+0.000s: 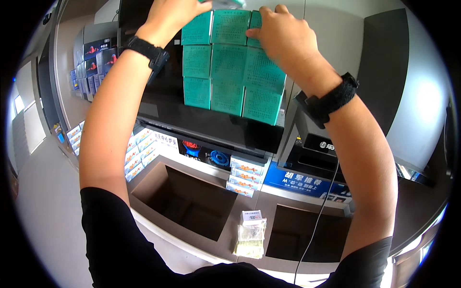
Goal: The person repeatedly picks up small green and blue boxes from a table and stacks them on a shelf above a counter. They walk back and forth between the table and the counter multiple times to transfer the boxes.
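Observation:
Green printed boxes (228,62) stand stacked in three rows on a black ledge at the upper middle. My right hand (288,36) is closed on the green box (255,21) at the stack's upper right corner, thumb on its front and fingers over its top. My left hand (177,12) is at the upper edge, left of the stack, its fingers mostly cut off by the frame. Its thumb meets a pale green-grey thing (225,4) above the top row, too cropped to name. Black straps circle both wrists.
Below the ledge are two dark recessed openings (192,201) in a brown counter. Between them lie a small white box and plastic-wrapped packets (250,240). White boxes (244,177) are stacked behind. A black cable (322,206) hangs at right, near a black range hood (317,144).

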Demonstrator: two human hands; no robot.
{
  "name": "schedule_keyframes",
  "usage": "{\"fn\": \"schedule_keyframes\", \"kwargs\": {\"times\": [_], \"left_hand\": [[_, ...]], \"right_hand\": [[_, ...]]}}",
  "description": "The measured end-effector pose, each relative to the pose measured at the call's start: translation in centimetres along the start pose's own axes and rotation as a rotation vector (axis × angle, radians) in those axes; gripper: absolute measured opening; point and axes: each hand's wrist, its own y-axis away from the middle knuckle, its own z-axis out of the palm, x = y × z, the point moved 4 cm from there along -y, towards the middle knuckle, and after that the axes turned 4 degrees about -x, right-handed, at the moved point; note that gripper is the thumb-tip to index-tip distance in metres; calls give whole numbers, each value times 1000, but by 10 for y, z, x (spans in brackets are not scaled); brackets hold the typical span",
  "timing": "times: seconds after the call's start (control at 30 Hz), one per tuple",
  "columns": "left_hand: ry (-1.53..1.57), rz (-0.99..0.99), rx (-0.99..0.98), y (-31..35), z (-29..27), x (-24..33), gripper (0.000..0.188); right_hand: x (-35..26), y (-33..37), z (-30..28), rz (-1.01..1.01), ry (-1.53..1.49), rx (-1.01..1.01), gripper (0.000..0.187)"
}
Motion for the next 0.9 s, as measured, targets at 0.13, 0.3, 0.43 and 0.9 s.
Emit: {"fn": "schedule_keyframes", "kwargs": {"times": [0.13, 0.3, 0.43, 0.9], "left_hand": [[172, 21, -97, 4, 15, -25, 55], [165, -12, -186, 27, 35, -30, 80], [151, -53, -142, 47, 51, -4, 84], [297, -7, -187, 137, 27, -15, 73]], "right_hand": [[0, -4, 9, -20, 64, 18, 46], [2, -2, 16, -37, 16, 21, 42], [2, 4, 25, -38, -32, 209, 48], [-23, 41, 19, -97, 416, 375, 65]]}}
